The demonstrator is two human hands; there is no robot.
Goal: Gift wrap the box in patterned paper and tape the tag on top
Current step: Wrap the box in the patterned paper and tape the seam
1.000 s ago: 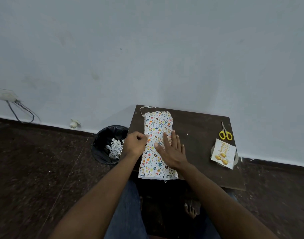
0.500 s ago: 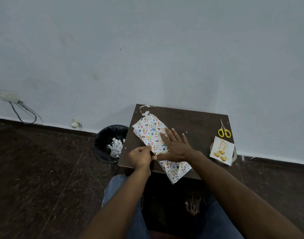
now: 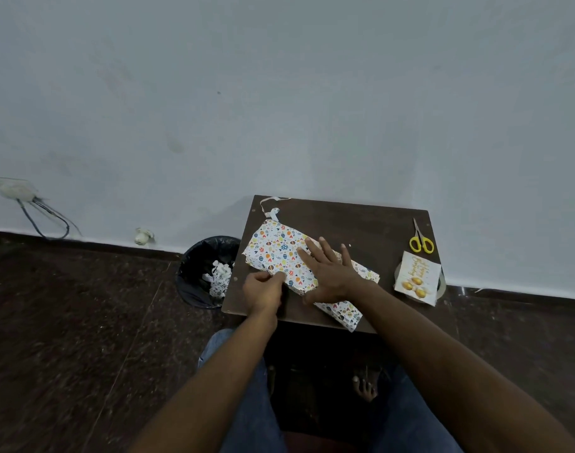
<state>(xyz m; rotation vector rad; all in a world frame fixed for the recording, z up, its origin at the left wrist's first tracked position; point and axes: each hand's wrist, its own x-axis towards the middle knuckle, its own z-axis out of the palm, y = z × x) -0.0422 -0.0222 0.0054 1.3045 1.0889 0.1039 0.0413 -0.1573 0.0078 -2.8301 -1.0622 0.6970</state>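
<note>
Nearest us, our left hand [image 3: 264,291] pinches the paper at the near-left side of the box [image 3: 286,256], fingers curled on the edge. Our right hand [image 3: 331,276] lies flat on top of the box, fingers spread and straight, pressing it down and gripping nothing. The box sits skewed on the bench [image 3: 371,223], and its near-right corner overhangs the front edge. That overhang is our main worry: lift the right hand too soon and the box may tip off to the floor, or the pinched fold may spring open. Pulling hard could tear the paper. Right of the box, the tag [image 3: 416,277] lies on the tape roll [image 3: 442,282], so we could knock it. Beyond the tag lie the scissors [image 3: 421,241].
</note>
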